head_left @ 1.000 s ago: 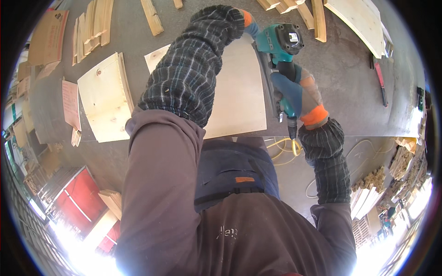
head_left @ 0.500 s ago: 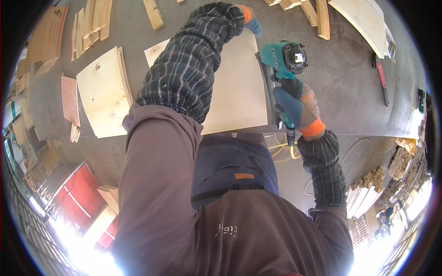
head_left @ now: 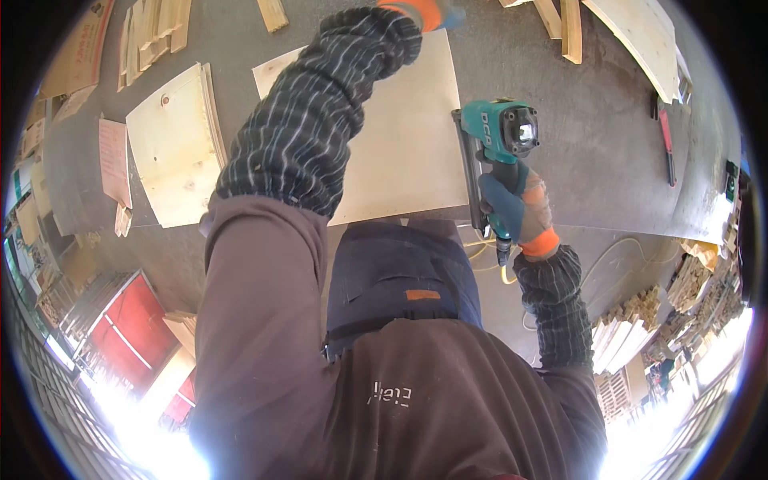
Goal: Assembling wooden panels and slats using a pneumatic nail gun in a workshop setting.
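My right hand [head_left: 520, 204], in an orange and blue work glove, is closed around the grip of a teal and black nail gun [head_left: 498, 132]. A yellow air hose [head_left: 507, 276] hangs from the gun's lower end. The gun lies along the right edge of a pale wooden panel [head_left: 408, 144] on the dark table. My left hand [head_left: 424, 12], gloved alike, reaches past the panel's far edge. Its fingers are smeared by motion and partly cut off by the top of the picture. My left forearm covers part of the panel's left side.
Stacked wooden panels [head_left: 172, 152] and a pink sheet [head_left: 114, 160] lie at the left. Wood strips [head_left: 152, 36] are at the far left, near a cardboard box [head_left: 76, 56]. Curved boards [head_left: 636, 40] and a red-handled tool [head_left: 666, 136] lie at the right.
My left hand has moved farther away, beyond the panel's far edge. The nail gun, still in my right hand, has shifted slightly nearer to me along the panel's right edge.
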Demonstrator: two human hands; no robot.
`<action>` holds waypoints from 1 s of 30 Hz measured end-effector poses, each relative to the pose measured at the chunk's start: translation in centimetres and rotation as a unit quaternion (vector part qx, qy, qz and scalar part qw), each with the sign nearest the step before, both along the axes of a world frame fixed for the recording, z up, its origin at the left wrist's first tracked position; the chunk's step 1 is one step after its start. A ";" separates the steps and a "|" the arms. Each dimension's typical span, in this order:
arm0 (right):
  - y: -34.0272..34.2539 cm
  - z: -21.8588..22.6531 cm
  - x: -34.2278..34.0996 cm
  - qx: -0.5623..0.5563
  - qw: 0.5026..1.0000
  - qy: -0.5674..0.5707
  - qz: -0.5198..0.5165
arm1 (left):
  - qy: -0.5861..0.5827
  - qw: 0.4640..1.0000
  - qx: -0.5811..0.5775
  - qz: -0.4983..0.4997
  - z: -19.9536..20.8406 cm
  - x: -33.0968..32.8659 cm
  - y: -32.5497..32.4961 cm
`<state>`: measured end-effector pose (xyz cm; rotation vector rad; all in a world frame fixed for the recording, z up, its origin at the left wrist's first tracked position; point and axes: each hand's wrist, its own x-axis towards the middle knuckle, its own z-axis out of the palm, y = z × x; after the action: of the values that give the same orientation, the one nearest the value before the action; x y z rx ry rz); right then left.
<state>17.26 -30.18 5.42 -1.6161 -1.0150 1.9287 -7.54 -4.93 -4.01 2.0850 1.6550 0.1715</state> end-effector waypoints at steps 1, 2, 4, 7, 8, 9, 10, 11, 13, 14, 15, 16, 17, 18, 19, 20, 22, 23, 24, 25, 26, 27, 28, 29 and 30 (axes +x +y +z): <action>-0.1 0.0 0.0 0.001 1.000 -0.001 0.002 | 0.160 0.936 0.221 -0.222 -4.5 -1.1 1.6; -0.2 0.0 0.1 0.002 1.000 -0.002 0.004 | 0.160 0.936 0.220 -0.223 -4.7 -1.5 0.4; -1.0 0.4 1.4 0.005 1.000 -0.024 -0.007 | -0.155 0.978 0.118 0.072 2.0 0.3 -5.5; -1.5 1.0 0.9 0.017 0.998 -0.047 0.026 | -0.088 0.970 0.223 0.041 1.0 -2.5 -12.2; -1.9 1.2 1.0 0.020 0.997 -0.072 0.036 | -0.052 0.962 0.262 0.055 0.0 -2.6 -14.2; -2.1 1.3 1.2 0.019 0.996 -0.075 0.034 | -0.017 0.951 0.301 0.069 -0.9 -2.5 -15.8; -2.4 1.2 1.3 0.008 0.996 -0.078 0.041 | -0.016 0.951 0.300 0.070 -1.7 -2.8 -17.3; -2.7 1.2 1.5 -0.005 0.995 -0.084 0.045 | -0.020 0.956 0.284 0.077 -2.2 -2.7 -18.6; -3.4 0.8 1.9 0.000 0.994 -0.098 0.048 | -0.039 0.951 0.293 0.089 -3.0 -2.3 -20.0; -3.7 0.6 2.0 0.006 0.993 -0.110 0.051 | -0.041 0.951 0.291 0.090 -3.3 -2.0 -20.1; -4.0 0.7 2.0 0.005 0.992 -0.113 0.051 | -0.032 0.949 0.301 0.093 -3.5 -1.7 -20.2; -4.2 0.7 1.9 0.012 0.994 -0.102 0.045 | -0.020 0.946 0.310 0.096 -3.6 -1.7 -20.3; -4.4 0.8 1.8 0.020 0.995 -0.092 0.039 | -0.020 0.946 0.309 0.098 -3.7 -1.7 -20.4; -4.5 1.1 1.7 0.019 0.995 -0.092 0.041 | -0.018 0.946 0.310 0.097 -3.7 -1.7 -20.5; -4.4 1.5 1.6 0.012 0.996 -0.080 0.040 | -0.017 0.945 0.312 0.095 -3.7 -1.7 -20.4; -4.5 1.9 1.5 0.005 0.997 -0.069 0.038 | -0.018 0.945 0.313 0.095 -3.7 -1.7 -20.5; -5.2 1.4 2.1 0.008 0.993 -0.099 0.059 | -0.002 0.944 0.315 0.097 -3.6 -1.6 -20.6; -5.6 1.2 2.3 0.011 0.988 -0.129 0.080 | -0.001 0.944 0.315 0.098 -3.6 -1.7 -20.6; -6.0 1.2 2.4 0.012 0.988 -0.128 0.081 | 0.003 0.943 0.317 0.097 -3.5 -1.7 -20.7; -6.3 1.4 2.3 0.009 0.991 -0.116 0.069 | 0.006 0.943 0.319 0.096 -3.5 -1.7 -20.7; -6.6 1.5 2.2 0.007 0.993 -0.103 0.057 | 0.005 0.943 0.319 0.096 -3.6 -1.6 -20.7; -6.7 1.4 2.2 0.007 0.993 -0.104 0.057 | 0.015 0.949 0.298 0.098 -3.6 -1.6 -20.7; -6.9 1.3 2.2 -0.004 0.995 -0.086 0.044 | 0.024 0.955 0.278 0.099 -3.6 -1.6 -20.7; -7.0 1.3 2.2 -0.016 0.997 -0.069 0.032 | 0.023 0.955 0.278 0.098 -3.6 -1.5 -20.7; -7.0 1.5 2.1 -0.015 0.997 -0.070 0.031 | 0.021 0.956 0.276 0.098 -3.6 -1.5 -20.7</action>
<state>19.39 -37.18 6.91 -1.7779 -1.1064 1.9005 -9.02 -25.62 -7.57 2.3098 2.0110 0.7347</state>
